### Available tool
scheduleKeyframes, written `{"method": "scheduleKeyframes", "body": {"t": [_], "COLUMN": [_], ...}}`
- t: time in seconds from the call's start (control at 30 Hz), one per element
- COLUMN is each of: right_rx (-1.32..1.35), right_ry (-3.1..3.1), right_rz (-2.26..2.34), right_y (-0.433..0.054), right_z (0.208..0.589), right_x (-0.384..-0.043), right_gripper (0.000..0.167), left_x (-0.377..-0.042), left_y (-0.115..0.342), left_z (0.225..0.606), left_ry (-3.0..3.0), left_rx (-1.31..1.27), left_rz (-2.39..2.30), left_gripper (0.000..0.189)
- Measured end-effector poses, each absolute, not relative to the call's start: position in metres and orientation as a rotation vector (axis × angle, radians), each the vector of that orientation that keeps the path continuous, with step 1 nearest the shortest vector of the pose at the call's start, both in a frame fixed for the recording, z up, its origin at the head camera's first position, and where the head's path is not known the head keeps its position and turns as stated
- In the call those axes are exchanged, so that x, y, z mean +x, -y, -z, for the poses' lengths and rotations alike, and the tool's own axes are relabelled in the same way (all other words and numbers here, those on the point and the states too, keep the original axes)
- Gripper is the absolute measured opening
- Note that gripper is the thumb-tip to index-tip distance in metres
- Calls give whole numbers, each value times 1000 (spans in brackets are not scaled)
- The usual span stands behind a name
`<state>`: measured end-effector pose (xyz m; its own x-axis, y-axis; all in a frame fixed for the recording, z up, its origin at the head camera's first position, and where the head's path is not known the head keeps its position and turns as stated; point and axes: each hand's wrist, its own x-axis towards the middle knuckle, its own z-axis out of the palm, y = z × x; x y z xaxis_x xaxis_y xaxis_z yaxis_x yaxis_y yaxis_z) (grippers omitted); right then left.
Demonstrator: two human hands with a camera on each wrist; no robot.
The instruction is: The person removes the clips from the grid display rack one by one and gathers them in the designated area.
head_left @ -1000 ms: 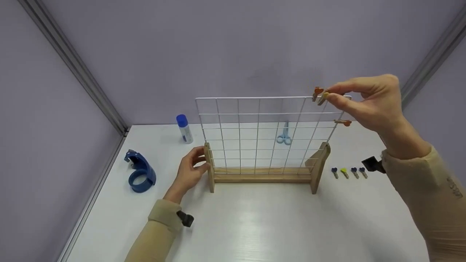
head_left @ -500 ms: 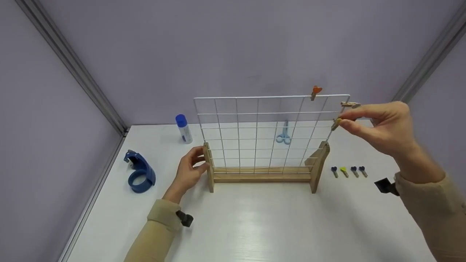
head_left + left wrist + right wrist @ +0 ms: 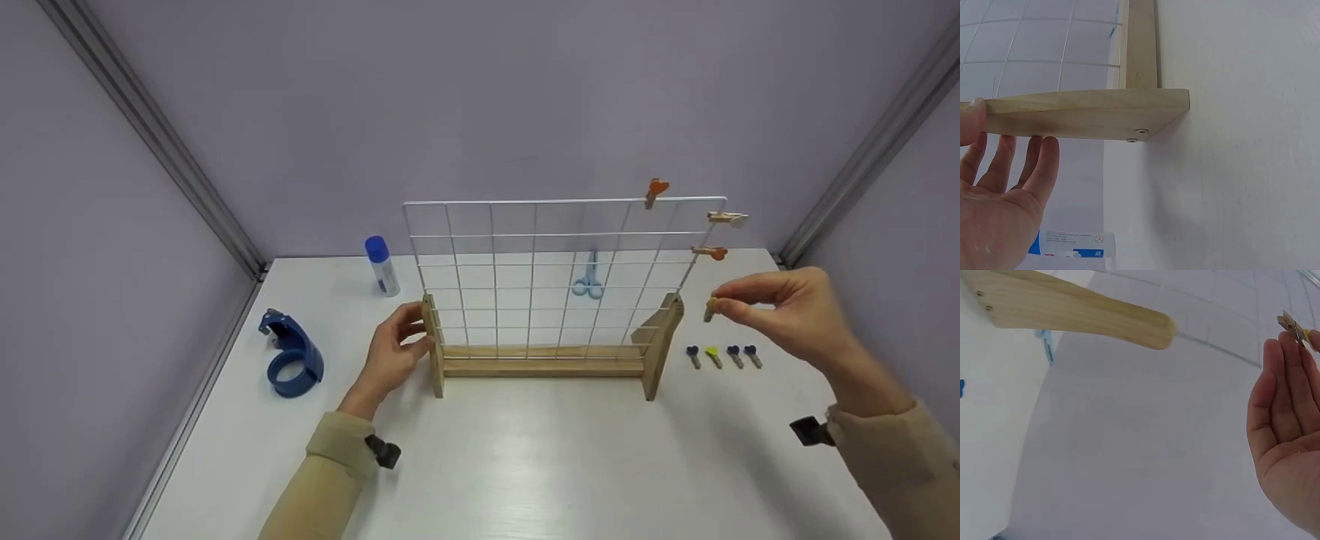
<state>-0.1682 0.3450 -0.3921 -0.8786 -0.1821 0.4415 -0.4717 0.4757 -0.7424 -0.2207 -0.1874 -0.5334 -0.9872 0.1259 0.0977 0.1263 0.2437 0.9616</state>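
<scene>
My right hand [image 3: 787,315] pinches a small wooden clothespin [image 3: 709,309] with a yellow decoration, between thumb and fingers, in the air just right of the wire-grid stand. That clothespin [image 3: 1293,328] also shows at the fingertips in the right wrist view. With thumb and fingers on opposite edges, my left hand [image 3: 391,352] grips the stand's left wooden side [image 3: 1084,112]. White wire grid [image 3: 532,234] rises from the wooden base [image 3: 544,367]. An orange-heart clothespin [image 3: 655,193] is clipped on its top wire; a pale one [image 3: 727,218] and another orange one [image 3: 709,253] sit on its right edge.
Several small clothespins [image 3: 737,356], dark blue and one yellow-green, lie in a row on the white table [image 3: 510,465] right of the stand. Light blue scissors [image 3: 589,281] lie behind the grid. A blue-capped glue stick [image 3: 382,266] and a blue tape dispenser [image 3: 294,356] stand left.
My right hand has moved from the grid's top wire down past its right edge, carrying the yellow clothespin. The pale and orange clothespins on that edge now show fully. My left hand stays put.
</scene>
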Motion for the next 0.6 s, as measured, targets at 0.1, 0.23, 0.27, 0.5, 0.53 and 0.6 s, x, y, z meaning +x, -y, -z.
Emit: {"method": "scheduleKeyframes", "body": {"t": [0.1, 0.23, 0.27, 0.5, 0.53, 0.6], "right_rx": [477, 356, 312, 63, 46, 20], "right_ry": [2513, 2652, 2700, 3024, 3048, 3083], "right_rz": [-1429, -1466, -1457, -1334, -1324, -1321], "right_y": [-359, -378, -383, -399, -400, -401], "right_z": [412, 440, 448, 504, 511, 524], "right_x": [-165, -162, -162, -161, -161, -162], "right_gripper": [10, 14, 17, 30, 31, 32], "left_x": [-220, -220, -220, -219, -219, -219], "left_y": [187, 188, 188, 188, 188, 187], "left_z": [534, 532, 532, 532, 532, 532], "left_ry": [2480, 2482, 2487, 2475, 2471, 2454], "left_rx": [-252, -245, -239, -239, -244, -261], "left_rz": [1907, 1902, 1897, 1922, 1927, 1946], "left_gripper": [58, 58, 58, 57, 57, 56]}}
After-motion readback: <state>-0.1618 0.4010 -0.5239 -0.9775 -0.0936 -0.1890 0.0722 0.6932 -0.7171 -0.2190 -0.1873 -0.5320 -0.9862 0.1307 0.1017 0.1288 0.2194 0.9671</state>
